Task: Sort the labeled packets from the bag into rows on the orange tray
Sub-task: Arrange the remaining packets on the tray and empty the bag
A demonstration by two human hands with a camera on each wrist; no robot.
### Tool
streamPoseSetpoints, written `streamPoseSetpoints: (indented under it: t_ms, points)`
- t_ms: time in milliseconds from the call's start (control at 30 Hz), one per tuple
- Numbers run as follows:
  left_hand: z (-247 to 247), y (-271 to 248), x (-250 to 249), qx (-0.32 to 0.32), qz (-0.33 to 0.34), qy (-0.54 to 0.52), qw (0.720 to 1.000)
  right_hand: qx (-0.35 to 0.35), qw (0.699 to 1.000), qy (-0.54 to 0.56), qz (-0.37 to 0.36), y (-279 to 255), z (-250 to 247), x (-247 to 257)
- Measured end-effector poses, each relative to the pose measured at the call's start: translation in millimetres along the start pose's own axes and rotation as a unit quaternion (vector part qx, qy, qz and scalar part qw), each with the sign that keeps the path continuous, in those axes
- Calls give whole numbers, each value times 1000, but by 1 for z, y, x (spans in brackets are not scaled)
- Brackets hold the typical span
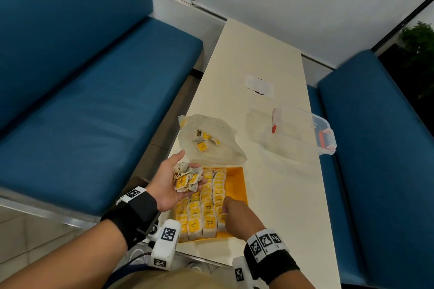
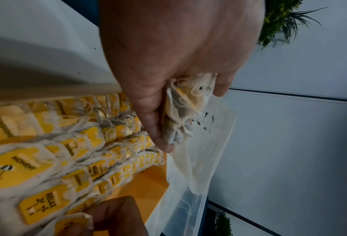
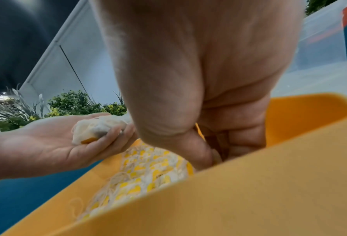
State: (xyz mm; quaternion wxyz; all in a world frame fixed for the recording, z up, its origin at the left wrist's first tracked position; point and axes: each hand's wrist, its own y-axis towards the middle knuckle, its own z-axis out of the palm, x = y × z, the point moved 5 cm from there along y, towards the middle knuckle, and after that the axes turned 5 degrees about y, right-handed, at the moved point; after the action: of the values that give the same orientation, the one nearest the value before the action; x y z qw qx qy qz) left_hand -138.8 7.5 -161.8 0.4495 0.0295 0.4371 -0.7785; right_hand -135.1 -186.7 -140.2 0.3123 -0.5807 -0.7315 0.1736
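The orange tray [image 1: 237, 183] sits at the near end of the table, with several rows of yellow-labeled packets [image 1: 206, 204] standing in its left part. My left hand [image 1: 187, 168] is palm up over the tray's far left corner, its fingers curled round a bunch of packets [image 1: 185, 179] [image 2: 186, 108]. My right hand [image 1: 224, 210] reaches into the near right part of the tray and pinches one packet [image 2: 73, 223] at the end of the rightmost row. Just beyond the tray lies the translucent bag [image 1: 211, 141], open, with a few packets inside.
A clear plastic box [image 1: 303, 131] with red latches stands at the table's right edge. A white paper slip [image 1: 258, 84] lies farther back. Blue benches [image 1: 94, 101] flank the narrow table [image 1: 270, 195] on both sides. The tray's right strip shows bare orange.
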Motion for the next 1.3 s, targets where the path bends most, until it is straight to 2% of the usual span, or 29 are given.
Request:
streamPoseSetpoints:
  t_ms: [167,433,800,867,967,1033,1133,1300]
  points:
    - [-1,0,0,4,-4,6,1000,-40,999,22,15,5,10,-5]
    - [0,0,-1,13,-19,6,1000,-67,995,64,34,7,11,-5]
    - [2,-4,-3,11,-26,19,999,-101,991,90,23,7,3,-1]
    - [3,-5,-4,5,-28,24,999,-143,984,104,-2,5,-10,3]
    - [6,-6,-3,5,-27,37,999,-218,956,160,-113,-6,-44,32]
    - [10,-7,-1,17,-28,39,999,-236,932,214,-176,-12,-64,54]
    - [19,-10,3,43,-31,45,998,-240,911,261,-210,-8,-77,73]
    - [22,-14,2,54,-28,85,994,-175,923,270,-211,5,-77,90]
